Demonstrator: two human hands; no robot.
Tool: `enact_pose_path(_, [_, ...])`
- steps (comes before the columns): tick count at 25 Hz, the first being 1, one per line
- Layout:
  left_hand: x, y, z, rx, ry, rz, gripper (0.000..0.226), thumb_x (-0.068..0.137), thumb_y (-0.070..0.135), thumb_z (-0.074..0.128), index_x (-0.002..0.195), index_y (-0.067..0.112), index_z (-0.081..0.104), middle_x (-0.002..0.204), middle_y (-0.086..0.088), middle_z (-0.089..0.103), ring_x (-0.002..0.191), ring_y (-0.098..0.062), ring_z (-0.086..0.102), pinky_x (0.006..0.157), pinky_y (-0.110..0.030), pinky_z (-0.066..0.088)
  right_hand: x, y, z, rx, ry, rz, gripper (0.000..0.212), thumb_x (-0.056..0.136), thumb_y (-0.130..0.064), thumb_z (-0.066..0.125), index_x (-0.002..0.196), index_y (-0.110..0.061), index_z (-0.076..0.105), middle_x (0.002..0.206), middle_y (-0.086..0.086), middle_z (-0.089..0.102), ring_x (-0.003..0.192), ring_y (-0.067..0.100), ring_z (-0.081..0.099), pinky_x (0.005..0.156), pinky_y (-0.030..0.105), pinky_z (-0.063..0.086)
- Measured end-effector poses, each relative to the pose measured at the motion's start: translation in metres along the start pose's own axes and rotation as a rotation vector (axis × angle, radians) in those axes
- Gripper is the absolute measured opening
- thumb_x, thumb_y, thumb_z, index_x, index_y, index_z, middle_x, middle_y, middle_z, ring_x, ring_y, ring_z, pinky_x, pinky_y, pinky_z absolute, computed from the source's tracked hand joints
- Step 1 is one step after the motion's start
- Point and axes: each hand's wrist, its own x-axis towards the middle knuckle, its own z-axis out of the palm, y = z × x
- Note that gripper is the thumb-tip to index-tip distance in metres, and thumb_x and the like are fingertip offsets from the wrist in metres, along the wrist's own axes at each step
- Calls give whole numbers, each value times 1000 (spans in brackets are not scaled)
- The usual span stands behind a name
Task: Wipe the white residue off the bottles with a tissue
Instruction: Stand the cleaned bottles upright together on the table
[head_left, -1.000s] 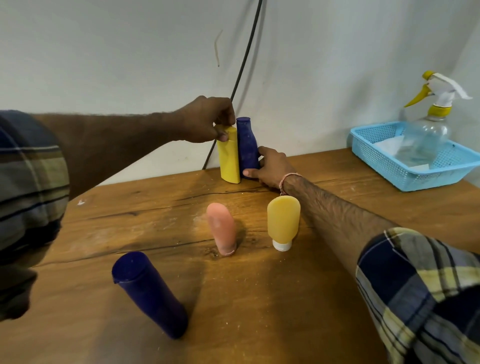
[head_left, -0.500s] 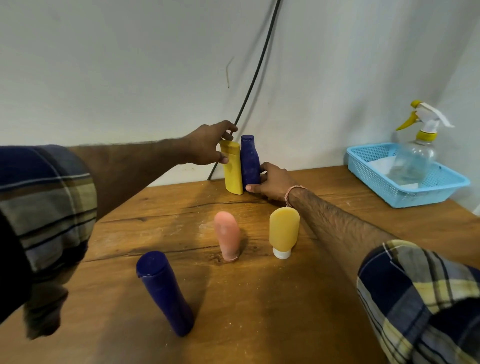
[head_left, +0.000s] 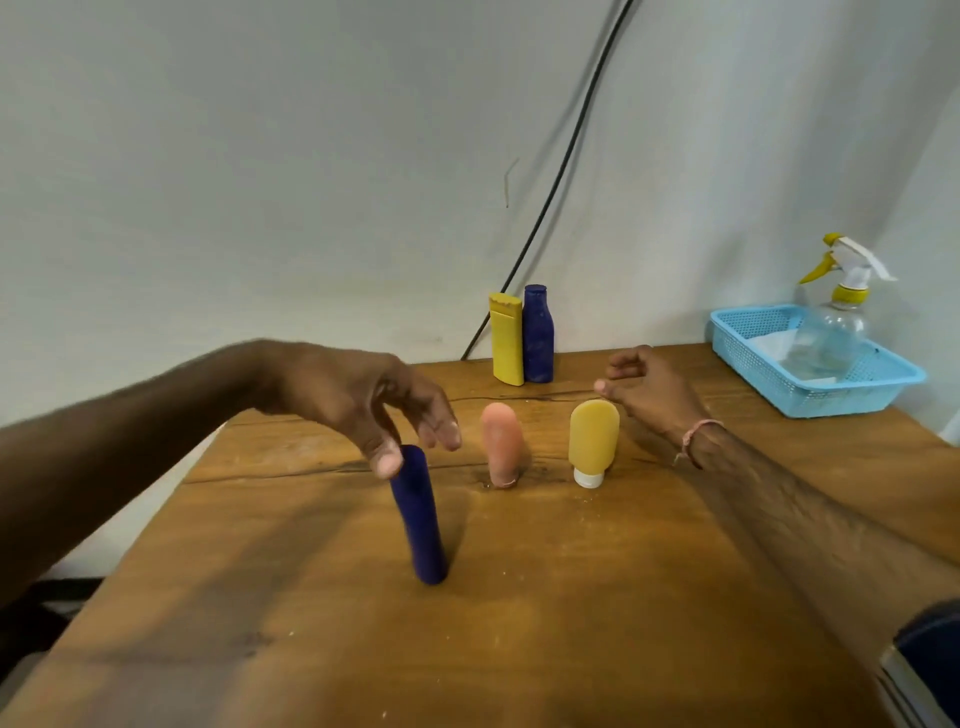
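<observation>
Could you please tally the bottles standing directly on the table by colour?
Blue: 2, near blue bottle, back blue bottle
Yellow: 2, back yellow bottle, yellow tube
Pink: 1, pink tube
Total: 5

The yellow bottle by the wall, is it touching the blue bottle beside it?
Touching. The head view shows the yellow bottle and the blue bottle standing side by side, their sides meeting with no gap between.

Matt plastic bottles on a cracked, grainy wooden table.
</observation>
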Motion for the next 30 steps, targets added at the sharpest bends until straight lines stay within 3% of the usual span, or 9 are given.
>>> enact_pose_path(2, [-19,-3,23,41,14,42,80,65,57,89,134,35,58,141,7,58,133,-20,54,103,-46,53,-18,-6,-9,-9,76,-28,38,87,-20,79,120,-18,61,114,-2,67,108,17,63,73,17,43])
enact_pose_path(4, [-28,-5,47,108,124,10,68,72,41,89,132,39,57,136,16,59,131,-14,55,103,-45,53,-36,-19,-13,11,177,-60,32,88,-16,78,116,-16,62,112,0,68,106,18,65,73,16,45])
enact_pose_path(8, [-26,-1,73,41,336,-50,41,84,12,81,119,26,64,118,14,69,115,-9,64,100,-46,55,-90,-55,-6,-52,321,-307,24,89,-10,74,109,-14,62,102,2,67,90,16,66,69,15,47])
enact_pose_path(12, [-18,22,62,-52,453,-40,38,81,15,83,115,20,66,112,4,73,109,-16,68,100,-48,56,-145,-78,15,-70,141,-520,24,89,-26,75,108,-19,61,96,-8,65,65,1,54,56,8,39])
enact_pose_path(16, [5,64,31,-105,620,65,44,75,26,83,114,16,68,109,-4,74,105,-21,70,97,-45,58,-158,-99,25,-18,-133,-493,54,85,-53,73,123,-19,56,115,-8,66,69,-7,54,66,10,40])
enact_pose_path(19, [32,86,12,-133,679,124,44,79,23,84,118,13,67,111,-7,73,106,-24,70,95,-42,59,-138,-110,18,-47,-31,-428,50,87,-40,77,124,-17,54,113,-7,61,92,6,59,75,17,45])
enact_pose_path(22, [53,87,4,-227,765,169,63,75,34,85,130,18,59,121,-5,69,109,-22,68,89,-36,60,-105,-110,0,2,101,-373,45,88,-32,77,123,-14,56,113,-4,63,98,11,59,70,10,42])
enact_pose_path(26, [77,36,22,-175,648,-89,71,74,30,86,135,25,50,129,3,60,117,-19,61,90,-34,58,-45,-89,-25,4,209,-275,43,88,-30,78,121,-9,60,114,2,67,97,13,59,66,8,39])
enact_pose_path(30, [96,-14,69,-106,555,-293,81,79,26,86,143,30,35,135,0,51,118,-20,56,92,-33,55,12,-55,-17,-93,129,-163,44,86,-28,79,121,-7,61,115,7,69,96,19,62,77,26,48])
